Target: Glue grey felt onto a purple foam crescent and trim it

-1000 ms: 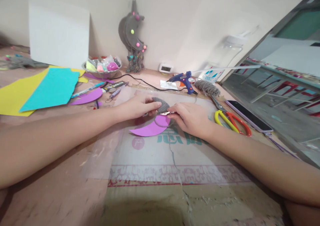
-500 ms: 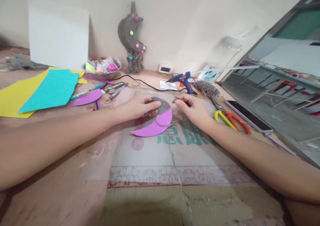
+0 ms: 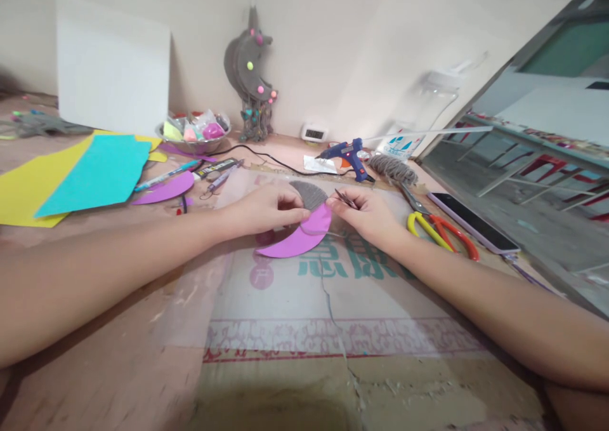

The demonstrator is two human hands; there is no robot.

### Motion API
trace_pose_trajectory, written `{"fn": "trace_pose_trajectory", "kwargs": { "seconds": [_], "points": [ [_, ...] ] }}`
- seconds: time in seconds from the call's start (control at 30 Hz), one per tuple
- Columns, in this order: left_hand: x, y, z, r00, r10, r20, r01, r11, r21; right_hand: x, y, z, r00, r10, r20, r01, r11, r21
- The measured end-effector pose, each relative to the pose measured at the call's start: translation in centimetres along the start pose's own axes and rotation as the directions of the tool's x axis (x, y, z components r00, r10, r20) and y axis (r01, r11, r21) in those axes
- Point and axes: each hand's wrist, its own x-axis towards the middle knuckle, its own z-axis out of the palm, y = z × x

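A purple crescent (image 3: 297, 240) hangs between my hands over the plastic sheet, its upper part wrapped in grey yarn (image 3: 310, 195). My left hand (image 3: 273, 209) pinches the crescent's inner edge where the wrapping ends. At the outer edge, the fingers of my right hand (image 3: 354, 209) are closed on the crescent and also hold a thin dark item, too small to name. A loose strand of grey yarn curves across the purple part and runs off to the right beneath my right hand.
Scissors (image 3: 431, 228) and a phone (image 3: 473, 223) lie right of my right hand. Behind are a glue gun (image 3: 349, 155), a yarn bundle (image 3: 392, 167) and a bowl of clay packs (image 3: 193, 140). Turquoise (image 3: 98, 176) and yellow sheets (image 3: 28, 186) lie left.
My right hand has come left onto the crescent's outer edge. My left thumb has moved down to the end of the wrapping, and the crescent has shifted slightly right.
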Motion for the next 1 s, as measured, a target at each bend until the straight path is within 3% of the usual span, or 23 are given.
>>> {"fn": "trace_pose_trajectory", "kwargs": {
  "seconds": [0.27, 0.53, 0.8, 1.0],
  "points": [
    [0.19, 0.37, -0.05, 0.998, 0.043, -0.051, -0.038, 0.996, 0.082, -0.18, 0.09, 0.19, 0.999, -0.04, 0.034, 0.041, 0.999, -0.018],
    [0.17, -0.22, -0.23, 0.999, 0.012, 0.04, -0.009, 0.998, -0.061, -0.1, 0.28, 0.1, 0.999, -0.038, 0.027, 0.039, 0.998, -0.053],
    [0.3, 0.04, -0.2, 0.998, 0.06, -0.002, -0.06, 0.994, -0.089, -0.09, 0.14, 0.11, 0.999, -0.038, 0.02, 0.039, 0.999, -0.038],
    [0.35, -0.46, 0.0, 0.996, -0.067, -0.051, 0.062, 0.994, -0.084, -0.21, 0.14, 0.22, 0.995, -0.075, 0.067, 0.078, 0.996, -0.036]
  ]
}}
